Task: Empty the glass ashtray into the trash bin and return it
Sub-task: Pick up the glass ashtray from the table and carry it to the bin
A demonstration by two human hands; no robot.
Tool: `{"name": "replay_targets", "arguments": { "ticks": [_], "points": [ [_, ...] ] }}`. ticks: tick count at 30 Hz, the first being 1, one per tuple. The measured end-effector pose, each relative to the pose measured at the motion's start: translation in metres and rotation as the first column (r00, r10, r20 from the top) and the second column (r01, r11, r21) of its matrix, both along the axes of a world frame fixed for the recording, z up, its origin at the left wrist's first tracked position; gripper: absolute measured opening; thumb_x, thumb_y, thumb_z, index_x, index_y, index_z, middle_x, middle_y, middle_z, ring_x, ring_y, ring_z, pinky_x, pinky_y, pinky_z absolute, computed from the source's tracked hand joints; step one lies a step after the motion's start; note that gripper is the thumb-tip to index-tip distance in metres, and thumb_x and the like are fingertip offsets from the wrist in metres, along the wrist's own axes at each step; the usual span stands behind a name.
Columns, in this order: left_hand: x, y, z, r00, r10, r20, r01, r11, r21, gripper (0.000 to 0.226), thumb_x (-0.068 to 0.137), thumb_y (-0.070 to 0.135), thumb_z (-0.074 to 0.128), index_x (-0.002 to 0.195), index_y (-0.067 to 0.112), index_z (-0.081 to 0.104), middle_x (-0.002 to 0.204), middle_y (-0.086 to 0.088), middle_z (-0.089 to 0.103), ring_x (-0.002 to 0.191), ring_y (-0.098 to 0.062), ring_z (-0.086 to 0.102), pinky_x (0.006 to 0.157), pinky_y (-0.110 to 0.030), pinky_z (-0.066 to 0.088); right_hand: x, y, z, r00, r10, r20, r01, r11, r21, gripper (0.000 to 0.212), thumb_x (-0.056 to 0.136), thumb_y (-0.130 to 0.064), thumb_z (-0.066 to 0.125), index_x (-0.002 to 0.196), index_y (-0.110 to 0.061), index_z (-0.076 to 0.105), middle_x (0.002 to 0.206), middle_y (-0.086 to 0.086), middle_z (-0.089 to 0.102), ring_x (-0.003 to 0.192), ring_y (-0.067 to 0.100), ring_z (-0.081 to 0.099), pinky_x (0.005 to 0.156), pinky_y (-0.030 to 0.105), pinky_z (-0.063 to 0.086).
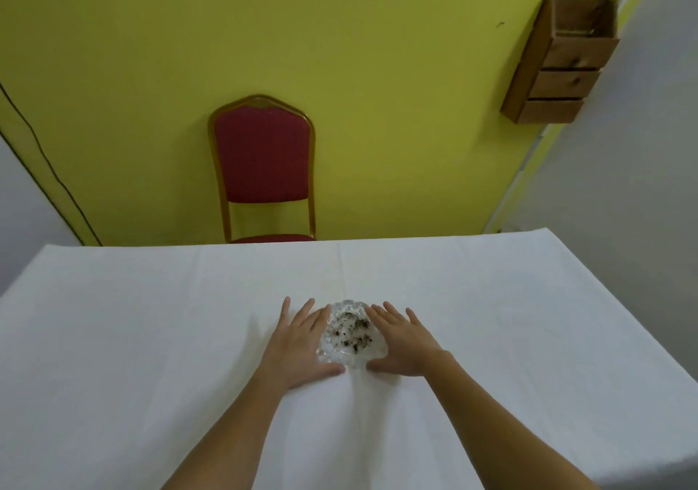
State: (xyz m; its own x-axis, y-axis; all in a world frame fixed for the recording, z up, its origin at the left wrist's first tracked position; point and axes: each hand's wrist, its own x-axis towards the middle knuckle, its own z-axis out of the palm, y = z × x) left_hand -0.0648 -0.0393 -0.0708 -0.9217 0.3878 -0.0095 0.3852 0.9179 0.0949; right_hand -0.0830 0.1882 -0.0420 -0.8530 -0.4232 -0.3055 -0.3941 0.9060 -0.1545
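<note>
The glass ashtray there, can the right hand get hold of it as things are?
Probably yes. The right hand lies open right beside the glass ashtray on the white tablecloth, with nothing between them. The left hand flanks the other side, leaving the way free.

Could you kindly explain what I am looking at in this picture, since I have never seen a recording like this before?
This is one picture from a camera worn on a person's head, looking forward and down. The two bare arms are the wearer's own. The left hand and right hand lie open on a white tablecloth, either side of a glass ashtray with dark ash in it. Nothing is lifted yet. Behind the table stand a red chair and a yellow wall; no trash bin shows.
</note>
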Motion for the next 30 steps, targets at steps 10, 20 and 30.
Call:
{"name": "replay_targets", "arguments": {
  "ticks": [10,20,30],
  "points": [
    [-0.006,0.001,0.0,0.996,-0.038,-0.075,0.048,0.99,0.132,0.109,0.059,0.083,0.048,0.138,0.009,0.047,0.13,-0.003,0.06,0.13,-0.023,0.047,0.114,-0.048,-0.004,-0.004,-0.002,-0.003,0.996,-0.034,-0.081,0.024,0.991,-0.131,0.108,0.069,-0.059,0.074,0.152,-0.02,0.016,0.156,-0.003,0.03,0.149,0.025,0.013,0.121,0.048,0.003],
    [-0.025,0.053,0.03,0.974,-0.16,-0.16,0.181,0.976,0.123,0.11,0.047,0.079,0.052,0.136,0.014,0.05,0.11,-0.003,0.068,0.112,-0.032,0.06,0.108,-0.058,0.013,0.018,0.047,0.021,0.954,-0.16,-0.252,0.128,0.982,-0.14,0.108,0.07,-0.061,0.069,0.153,-0.021,0.012,0.154,-0.001,0.033,0.149,0.024,0.012,0.122,0.047,0.001],
    [-0.017,0.244,0.094,0.838,-0.476,-0.265,0.511,0.856,0.08,0.109,0.049,0.076,0.049,0.137,0.011,0.048,0.112,-0.006,0.067,0.112,-0.033,0.059,0.106,-0.061,0.013,0.102,0.219,0.076,0.769,-0.44,-0.464,0.394,0.897,-0.198,0.106,0.064,-0.061,0.072,0.15,-0.017,0.027,0.148,0.003,0.044,0.146,0.03,0.022,0.119,0.052,0.006]
  ]
}}
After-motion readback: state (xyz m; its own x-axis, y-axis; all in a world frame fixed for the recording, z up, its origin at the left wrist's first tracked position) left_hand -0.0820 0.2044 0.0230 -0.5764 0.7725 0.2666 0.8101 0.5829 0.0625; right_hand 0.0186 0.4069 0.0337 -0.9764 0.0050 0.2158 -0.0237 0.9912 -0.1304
